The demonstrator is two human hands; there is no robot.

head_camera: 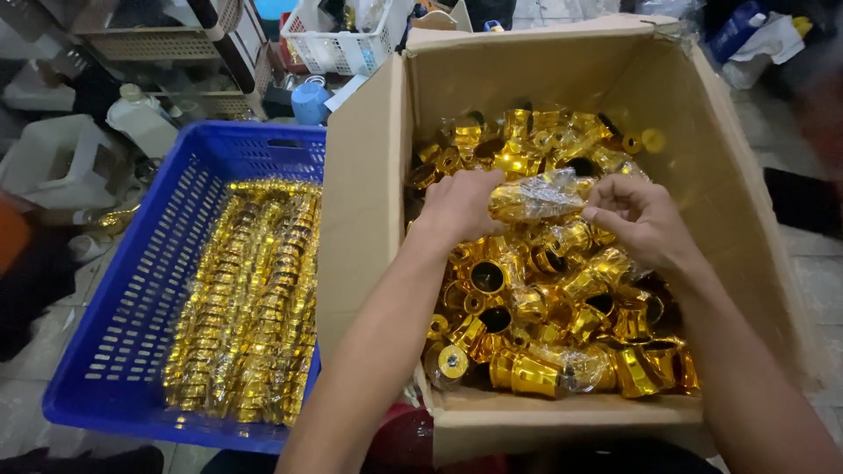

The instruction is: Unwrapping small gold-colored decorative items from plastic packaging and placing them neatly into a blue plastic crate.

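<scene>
Over the cardboard box [369, 202] of loose gold caps [562, 325], I see both hands gripping a clear-wrapped sleeve of gold caps [537, 197]; left hand [458, 206] clasps one end, right hand [639, 215] pinches the other; I judge it light, crinkly, slippery, best held at both ends; blue crate [132, 307] alongside holds finished sleeves [246, 307].

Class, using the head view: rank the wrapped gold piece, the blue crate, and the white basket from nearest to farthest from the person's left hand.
1. Wrapped gold piece: gripped by the left hand, over the cardboard box.
2. Blue crate: left of the box, holding gold rows.
3. White basket: beyond, at top.
</scene>
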